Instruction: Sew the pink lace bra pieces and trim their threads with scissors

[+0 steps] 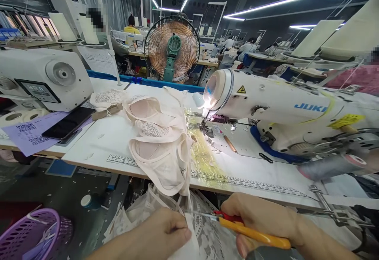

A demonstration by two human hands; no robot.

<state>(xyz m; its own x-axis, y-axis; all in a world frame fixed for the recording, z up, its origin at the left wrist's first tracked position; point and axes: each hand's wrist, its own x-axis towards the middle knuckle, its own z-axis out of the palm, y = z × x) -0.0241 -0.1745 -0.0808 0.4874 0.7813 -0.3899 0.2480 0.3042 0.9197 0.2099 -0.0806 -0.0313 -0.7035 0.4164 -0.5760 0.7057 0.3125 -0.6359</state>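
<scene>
Near the bottom centre, my left hand (160,232) is closed, its thumb and finger pinching a cream fabric strip (192,228) joined to the bras. My right hand (260,220) is wrapped round scissors (251,232) with orange and red handles. Their thin metal blades point left and lie at the strip, just beside my left fingertips. Whether the blades are closed on it, I cannot tell. Cream bras (158,161) with moulded cups lie in a row on the white table and hang over its front edge. White lace fabric (210,228) spreads below, partly hidden by my hands.
A JUKI sewing machine (266,102) stands on the right, its needle area lit. A grey thread cone (331,167) lies near the front edge. Left are another machine (44,78), a phone (69,122) and a purple basket (59,228). Behind stands a fan (171,48).
</scene>
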